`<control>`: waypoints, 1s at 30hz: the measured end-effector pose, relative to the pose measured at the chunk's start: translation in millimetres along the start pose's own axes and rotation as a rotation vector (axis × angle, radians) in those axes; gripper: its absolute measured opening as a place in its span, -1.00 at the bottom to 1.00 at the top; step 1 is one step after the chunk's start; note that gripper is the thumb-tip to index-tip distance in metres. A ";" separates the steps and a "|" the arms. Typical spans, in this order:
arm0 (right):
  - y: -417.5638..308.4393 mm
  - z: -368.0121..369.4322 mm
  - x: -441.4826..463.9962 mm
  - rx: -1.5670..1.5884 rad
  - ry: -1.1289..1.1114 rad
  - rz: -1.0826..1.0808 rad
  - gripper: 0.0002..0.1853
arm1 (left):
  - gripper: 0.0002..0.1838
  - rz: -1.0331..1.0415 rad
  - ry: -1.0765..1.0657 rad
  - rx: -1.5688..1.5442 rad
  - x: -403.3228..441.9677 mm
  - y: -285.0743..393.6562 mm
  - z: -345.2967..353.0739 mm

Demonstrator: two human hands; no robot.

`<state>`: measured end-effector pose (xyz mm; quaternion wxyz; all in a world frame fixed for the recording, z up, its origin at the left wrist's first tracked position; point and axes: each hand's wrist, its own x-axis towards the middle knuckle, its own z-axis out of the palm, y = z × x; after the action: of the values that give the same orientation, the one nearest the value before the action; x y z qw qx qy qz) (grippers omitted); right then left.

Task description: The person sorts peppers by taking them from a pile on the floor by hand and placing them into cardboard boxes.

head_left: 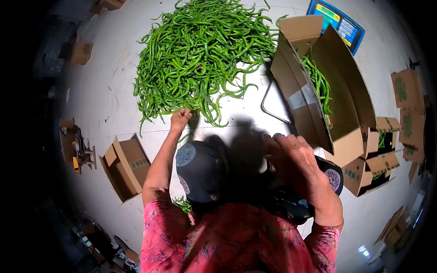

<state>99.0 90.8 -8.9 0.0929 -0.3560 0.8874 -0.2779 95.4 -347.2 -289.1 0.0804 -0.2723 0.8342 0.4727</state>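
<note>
A large heap of long green chili peppers (200, 54) lies on the pale tiled floor in front of me. At the heap's near edge is my left hand (181, 119), its fingers pinched together on something too small to make out. My right hand (291, 152) is raised over my right knee, near the open cardboard box; its fingers are bent and in shadow, and whether they hold anything is hidden. That tall cardboard box (346, 82) stands to the right of the heap with some green peppers (318, 84) inside.
A blue-framed scale display (339, 22) is behind the tall box. An open carton (126, 167) sits at the left. More cartons (359, 175) with peppers stand at the right, others (407, 109) beyond. A metal bar (275, 116) runs beside the tall box.
</note>
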 end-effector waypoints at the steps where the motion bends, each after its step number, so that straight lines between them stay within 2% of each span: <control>1: -3.7 -5.3 2.7 0.033 -0.008 0.006 -0.53 | -0.82 -0.009 0.032 0.029 1.2 -7.1 3.3; 2: -9.7 -10.9 4.3 0.043 0.058 0.032 -0.51 | -0.81 0.031 0.043 0.053 4.3 -12.9 4.7; 5: -11.0 -3.7 15.0 -0.039 -0.156 0.120 -0.52 | -0.80 0.057 0.036 0.107 1.7 10.4 5.5; 7: -13.3 -3.6 19.5 0.018 -0.158 0.125 -0.54 | -0.81 0.079 0.012 0.119 7.6 26.4 5.6; 12: -16.6 1.3 23.6 0.010 -0.195 0.081 -0.55 | -0.83 0.284 0.061 0.175 43.1 67.3 17.8; 15: -16.7 5.4 25.8 -0.007 -0.200 0.063 -0.55 | -0.81 0.516 0.140 0.294 66.6 122.6 24.1; 18: -12.4 8.3 27.1 -0.026 -0.224 0.036 -0.55 | -0.76 0.681 0.184 0.274 103.9 164.4 36.7; 19: -10.5 7.9 27.4 -0.037 -0.224 0.018 -0.55 | -0.73 0.783 0.188 0.358 121.3 176.9 39.0; 21: -6.4 6.2 27.8 -0.062 -0.229 -0.017 -0.55 | -0.60 0.848 0.221 0.452 148.3 200.3 49.3; 22: -6.3 5.4 31.1 -0.077 -0.335 0.038 -0.52 | -0.53 0.851 0.205 0.546 157.1 214.8 52.7; 25: -6.8 -6.5 39.2 -0.236 -0.322 -0.013 -0.50 | -0.37 0.856 0.181 0.794 186.5 243.3 65.1; 27: -0.9 -3.2 38.9 -0.183 -0.353 0.028 -0.43 | -0.30 0.866 0.191 0.914 211.9 250.2 76.0; 29: 1.5 -11.1 47.7 -0.094 -0.365 0.060 -0.39 | -0.44 0.967 0.250 1.008 242.1 252.4 86.8; 30: -0.3 -18.1 54.5 -0.028 -0.470 0.147 -0.37 | -0.47 0.990 0.270 1.050 251.0 255.8 92.2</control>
<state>52.9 61.1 8.1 0.3117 -0.3468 0.8686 -0.1677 -262.1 -262.0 -246.7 -0.1261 0.1547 0.9788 -0.0460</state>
